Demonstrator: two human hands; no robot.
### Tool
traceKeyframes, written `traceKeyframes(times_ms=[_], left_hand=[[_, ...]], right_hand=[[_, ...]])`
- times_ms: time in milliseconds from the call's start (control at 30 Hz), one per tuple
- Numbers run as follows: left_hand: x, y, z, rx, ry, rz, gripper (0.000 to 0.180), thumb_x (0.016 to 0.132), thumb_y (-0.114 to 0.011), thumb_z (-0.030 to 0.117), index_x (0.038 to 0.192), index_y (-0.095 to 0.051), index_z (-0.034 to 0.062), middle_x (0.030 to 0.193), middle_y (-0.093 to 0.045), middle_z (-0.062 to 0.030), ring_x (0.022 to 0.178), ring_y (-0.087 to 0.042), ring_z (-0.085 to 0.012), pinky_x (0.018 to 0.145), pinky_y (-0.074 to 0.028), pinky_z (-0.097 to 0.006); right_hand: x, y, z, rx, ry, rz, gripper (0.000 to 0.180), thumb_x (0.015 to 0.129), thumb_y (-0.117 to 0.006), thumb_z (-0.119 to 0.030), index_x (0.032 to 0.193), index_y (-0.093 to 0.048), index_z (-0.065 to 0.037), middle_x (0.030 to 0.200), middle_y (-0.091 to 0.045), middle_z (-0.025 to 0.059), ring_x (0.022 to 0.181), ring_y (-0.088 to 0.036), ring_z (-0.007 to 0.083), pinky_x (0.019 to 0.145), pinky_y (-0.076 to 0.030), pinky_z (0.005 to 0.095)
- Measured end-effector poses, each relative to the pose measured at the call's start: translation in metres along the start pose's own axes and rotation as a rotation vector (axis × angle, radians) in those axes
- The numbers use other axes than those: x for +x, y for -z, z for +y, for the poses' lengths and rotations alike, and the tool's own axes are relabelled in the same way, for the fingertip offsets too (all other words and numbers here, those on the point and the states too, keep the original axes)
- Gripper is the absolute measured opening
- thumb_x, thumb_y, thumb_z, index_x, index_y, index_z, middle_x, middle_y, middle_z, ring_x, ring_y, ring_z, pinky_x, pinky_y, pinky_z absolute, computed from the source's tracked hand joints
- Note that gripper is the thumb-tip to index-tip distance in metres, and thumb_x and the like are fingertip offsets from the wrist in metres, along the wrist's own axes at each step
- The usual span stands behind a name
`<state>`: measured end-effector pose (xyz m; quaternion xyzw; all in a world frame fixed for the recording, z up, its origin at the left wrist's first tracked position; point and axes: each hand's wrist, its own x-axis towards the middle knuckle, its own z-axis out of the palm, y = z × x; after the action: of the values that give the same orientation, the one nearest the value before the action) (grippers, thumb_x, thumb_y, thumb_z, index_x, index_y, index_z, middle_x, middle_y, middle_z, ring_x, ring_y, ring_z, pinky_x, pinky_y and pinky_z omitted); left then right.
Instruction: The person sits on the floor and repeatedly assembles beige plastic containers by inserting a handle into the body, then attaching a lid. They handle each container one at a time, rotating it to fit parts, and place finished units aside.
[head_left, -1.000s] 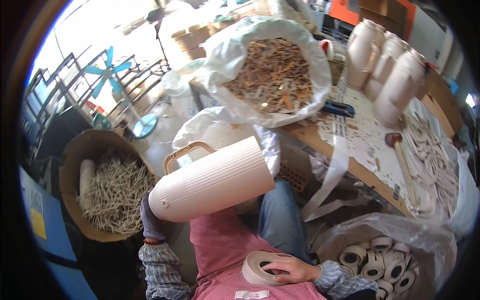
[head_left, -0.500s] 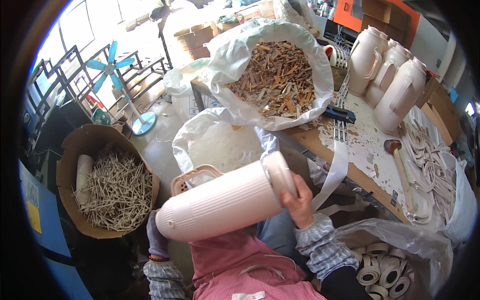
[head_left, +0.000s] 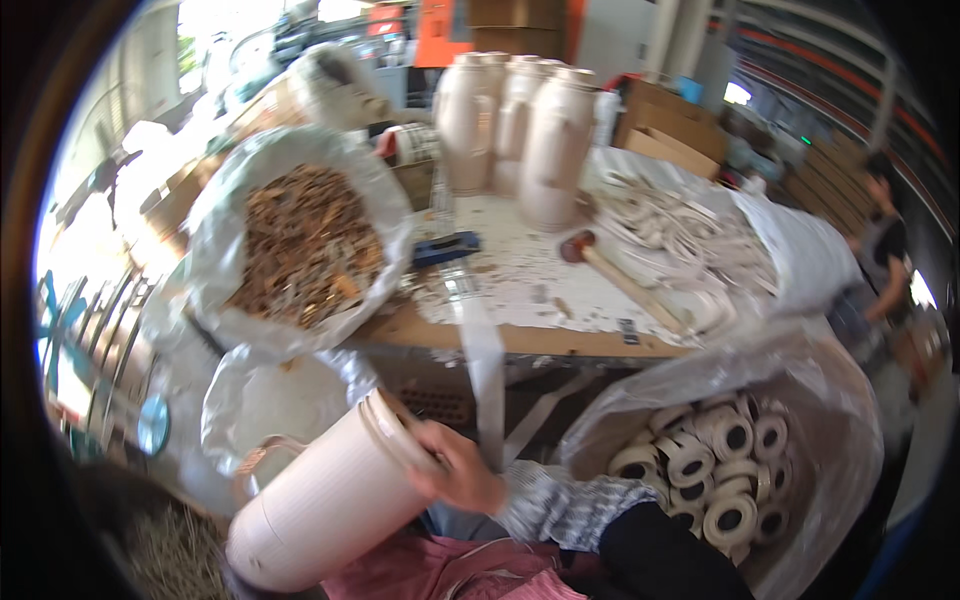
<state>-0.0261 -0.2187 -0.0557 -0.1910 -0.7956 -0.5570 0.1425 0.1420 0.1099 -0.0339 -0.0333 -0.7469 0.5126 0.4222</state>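
Observation:
A pale pink ribbed thermos flask (head_left: 325,500) lies tilted across my lap, its top end up and to the right. Its handle (head_left: 262,462) sticks out on the far left side. My bare right hand (head_left: 458,468) is closed round the rim at the top end. At the base, a sliver of my gloved left hand (head_left: 236,584) shows against the bottom; its fingers are mostly hidden behind the flask.
Several similar flasks (head_left: 555,150) stand on the worn table (head_left: 500,225), near a mallet (head_left: 635,290) and pale straps (head_left: 690,225). A bag of brown pieces (head_left: 310,240) sits left. An open plastic bag holds pale rings (head_left: 730,515) at right. Another person (head_left: 885,250) is far right.
My view has swung right, so the table and the bag of rings show more fully. The flask is tilted more steeply, still held at both ends.

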Motion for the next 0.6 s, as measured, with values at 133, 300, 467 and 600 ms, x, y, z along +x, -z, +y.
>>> traceKeyframes(times_ms=[133, 300, 467, 600], left_hand=[[0.048, 0.0, 0.112, 0.067, -0.508, -0.219, 0.027, 0.096, -0.047, 0.012, 0.105, -0.065, -0.0055, 0.115, -0.062, -0.0202, 0.102, -0.06, -0.0359, 0.081, -0.053, -0.044], [0.095, 0.014, 0.197, 0.342, -0.489, -0.747, 0.024, 0.096, -0.048, 0.005, 0.111, -0.062, -0.0074, 0.112, -0.063, -0.0213, 0.097, -0.063, -0.0359, 0.085, -0.05, -0.041], [0.1, -0.021, 0.199, 0.134, -0.097, -1.022, 0.043, 0.088, -0.066, 0.004, 0.129, -0.055, 0.0013, 0.131, -0.055, -0.0185, 0.119, -0.054, -0.0275, 0.099, -0.042, -0.036], [0.099, -0.033, 0.163, -0.005, -0.271, -1.105, 0.029, 0.078, -0.066, -0.005, 0.105, -0.056, -0.0021, 0.134, -0.051, -0.0193, 0.119, -0.051, -0.0296, 0.1, -0.041, -0.036]], right_hand=[[-0.052, 0.01, 0.117, 0.708, -1.101, -0.149, 0.035, 0.104, -0.043, -0.031, 0.123, -0.057, -0.005, 0.104, -0.063, 0.0051, 0.093, -0.059, 0.0135, 0.081, -0.05, 0.0298], [-0.021, 0.073, 0.057, -0.109, -0.879, -0.759, 0.033, 0.09, -0.065, -0.028, 0.112, -0.066, -0.003, 0.103, -0.065, 0.0105, 0.091, -0.064, 0.0171, 0.08, -0.053, 0.0332], [0.01, 0.357, 0.061, -1.062, -0.356, 0.595, 0.021, 0.093, -0.053, -0.012, 0.109, -0.061, -0.002, 0.089, -0.066, 0.0126, 0.081, -0.063, 0.0273, 0.072, -0.05, 0.0388], [-0.051, 0.553, 0.029, -1.647, -1.186, 0.43, 0.026, 0.089, -0.051, -0.011, 0.101, -0.065, 0.006, 0.101, -0.067, 0.0273, 0.098, -0.066, 0.0371, 0.082, -0.052, 0.0475]])
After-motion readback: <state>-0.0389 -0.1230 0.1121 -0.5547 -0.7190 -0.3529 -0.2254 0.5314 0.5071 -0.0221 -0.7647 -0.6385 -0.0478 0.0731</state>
